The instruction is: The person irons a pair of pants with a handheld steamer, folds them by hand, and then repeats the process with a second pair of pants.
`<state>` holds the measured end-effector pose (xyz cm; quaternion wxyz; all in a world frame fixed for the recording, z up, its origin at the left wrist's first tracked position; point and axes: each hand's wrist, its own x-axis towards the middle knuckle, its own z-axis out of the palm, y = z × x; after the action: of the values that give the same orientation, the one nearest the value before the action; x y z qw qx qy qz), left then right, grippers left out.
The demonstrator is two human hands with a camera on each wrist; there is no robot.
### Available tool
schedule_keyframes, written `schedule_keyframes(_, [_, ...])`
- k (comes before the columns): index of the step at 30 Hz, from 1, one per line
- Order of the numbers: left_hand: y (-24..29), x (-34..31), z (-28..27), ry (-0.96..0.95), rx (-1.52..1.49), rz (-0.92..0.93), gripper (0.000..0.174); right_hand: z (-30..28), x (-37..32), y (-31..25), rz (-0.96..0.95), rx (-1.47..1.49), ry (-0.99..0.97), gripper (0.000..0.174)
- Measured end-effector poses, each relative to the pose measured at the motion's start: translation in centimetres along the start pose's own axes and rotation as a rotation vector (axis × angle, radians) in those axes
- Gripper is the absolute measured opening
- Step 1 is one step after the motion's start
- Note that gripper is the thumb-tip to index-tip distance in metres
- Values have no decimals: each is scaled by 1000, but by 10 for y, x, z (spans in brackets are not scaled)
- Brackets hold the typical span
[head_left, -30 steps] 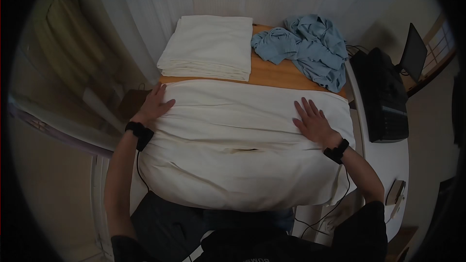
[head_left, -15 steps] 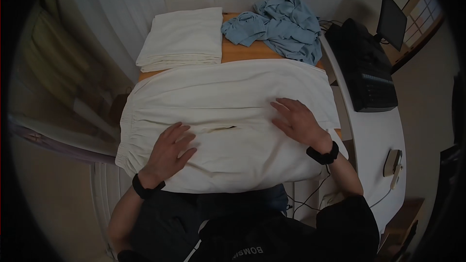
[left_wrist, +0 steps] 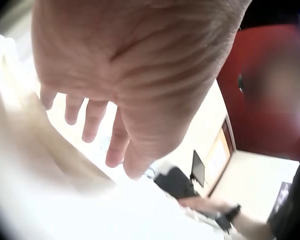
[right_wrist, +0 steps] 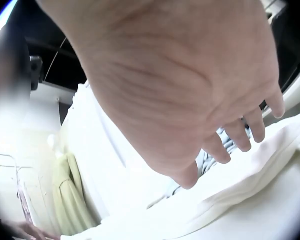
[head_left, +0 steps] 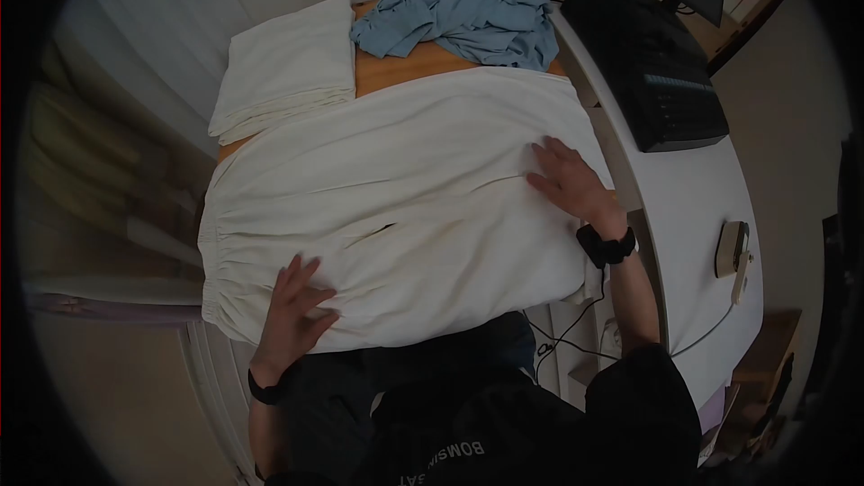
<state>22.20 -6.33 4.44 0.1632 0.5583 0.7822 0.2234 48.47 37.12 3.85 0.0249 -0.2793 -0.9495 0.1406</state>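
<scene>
A white cloth garment (head_left: 432,171) with a gathered elastic edge (head_left: 211,252) at its left end lies spread over the wooden table. A short dark slit shows near its middle. My left hand (head_left: 292,310) is over the near left part, fingers extended and thumb apart. In the left wrist view, the palm of that hand (left_wrist: 125,75) faces the camera, holding nothing. Toward the far right side of the cloth, my right hand (head_left: 571,182) has its fingertips at the fabric. The right wrist view shows that hand (right_wrist: 185,90) with fingers straight above the white cloth.
Behind the garment are a folded white cloth stack (head_left: 292,63) and a crumpled blue cloth (head_left: 468,13) on the wooden table (head_left: 400,75). At right, a white desk (head_left: 693,189) bears a black keyboard instrument (head_left: 652,72). Curtains (head_left: 171,27) hang at left; cables (head_left: 576,333) run below the right wrist.
Both hands have left the garment's side edges; the left came inward and nearer the body, uncovering the elastic edge. The right moved inward, then back right. The head view has shifted and turned.
</scene>
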Motion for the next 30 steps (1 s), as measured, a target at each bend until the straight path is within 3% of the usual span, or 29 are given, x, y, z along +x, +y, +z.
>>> schedule_keyframes(2, [0, -24, -5, 325, -58, -181, 40, -19, -47, -3, 139, 177, 210, 50])
schedule_keyframes(5, [-32, -75, 0, 908, -231, -582, 41, 3, -135, 10, 413, 262, 471, 57])
schedule_keyframes(7, [-45, -112, 17, 1076, -264, -876, 55, 29, -179, 12, 530, 227, 517, 62])
schedule_keyframes(8, [-48, -128, 31, 1065, -269, -867, 55, 41, -195, 9, 602, 282, 505, 66])
schedule_keyframes(10, [-55, -146, 50, 1154, -702, -1006, 67, 60, -208, 8, 702, 370, 501, 77])
schedule_keyframes(11, [-54, -141, 48, 1142, -701, -998, 67, 56, -206, 1, 715, 371, 506, 77])
schedule_keyframes(13, [-50, -132, 44, 914, -1040, -893, 74, 36, -194, -21, 590, 192, 564, 77])
schedule_keyframes(17, [-53, -121, 42, 891, -1105, -760, 67, 29, -188, -41, 497, 51, 438, 58])
schedule_keyframes(19, [-67, -120, 51, 986, -1165, -807, 64, 37, -192, -27, 568, 71, 503, 31])
schedule_keyframes(20, [-73, -122, 57, 990, -1171, -811, 64, 34, -191, -18, 561, 65, 501, 31])
schedule_keyframes(22, [-62, -112, 59, 1075, -1223, -863, 63, 18, -181, -2, 715, 137, 729, 16])
schedule_keyframes(24, [-74, -117, 64, 1069, -1232, -863, 63, -10, -155, 14, 594, 126, 936, 16])
schedule_keyframes(27, [-75, -114, 60, 1077, -1205, -853, 64, -41, -114, 40, 503, -71, 860, 18])
schedule_keyframes(28, [-73, -111, 57, 1100, -1170, -849, 64, -43, -105, 45, 479, -121, 783, 19])
schedule_keyframes(30, [-64, -106, 49, 1097, -1108, -830, 65, -29, -95, 45, 458, -166, 814, 22])
